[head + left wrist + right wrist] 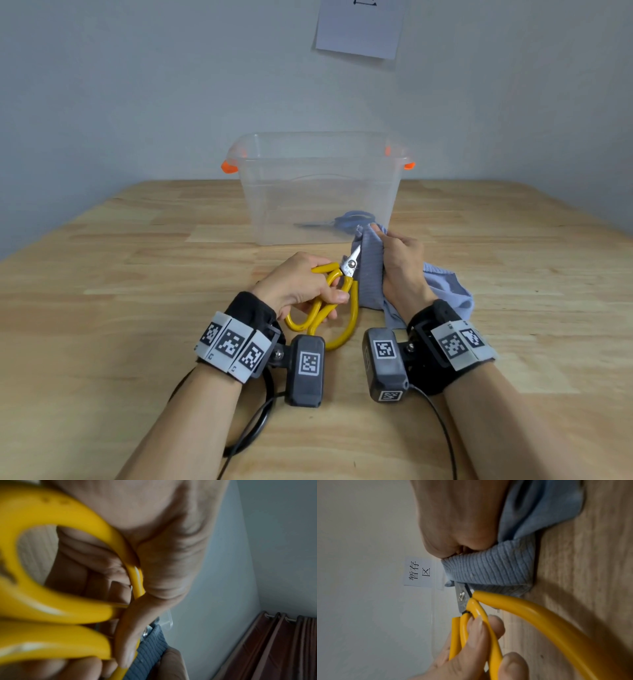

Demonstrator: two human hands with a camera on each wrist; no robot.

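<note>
Scissors (pixel 354 301): yellow handles toward person, short blades pointing away at bin (pixel 318 192), tilted slightly right. Blades touch left edge of cloth (pixel 368 274); tips hidden by fold in right wrist view. Left grip (pixel 301 284) curled round handle loops, handles spread. Right grip (pixel 400 263) pinches cloth upright, just right of blades; tail trails on desk (pixel 137 274). Likely next: cut forward into ribbed edge. Bin clear, blurred blue item inside. Grey wall, paper (pixel 359 27) above; brown curtain (pixel 283 649) aside.
</note>
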